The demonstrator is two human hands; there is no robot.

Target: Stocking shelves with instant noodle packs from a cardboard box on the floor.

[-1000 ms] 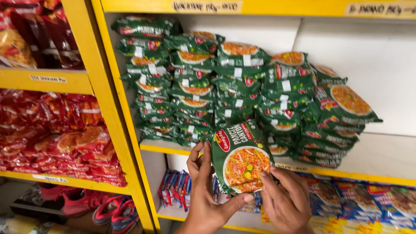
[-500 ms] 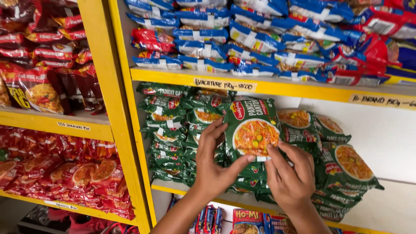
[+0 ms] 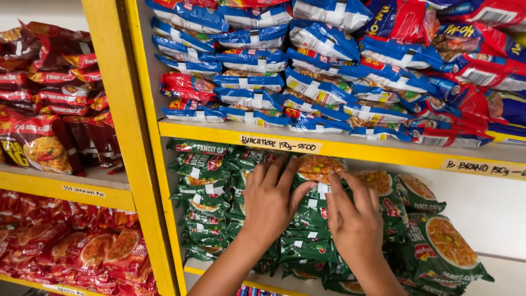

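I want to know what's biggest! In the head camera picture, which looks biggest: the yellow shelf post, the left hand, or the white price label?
1. Yellow shelf post
2. Left hand
3. White price label

Nearness to the camera enlarges the hand.

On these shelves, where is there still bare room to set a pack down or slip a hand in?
Bare room: the white gap right of the green noodle packs, under the yellow shelf edge. Crowded: the green stacks where the left hand and right hand press, and the blue and red packs above.
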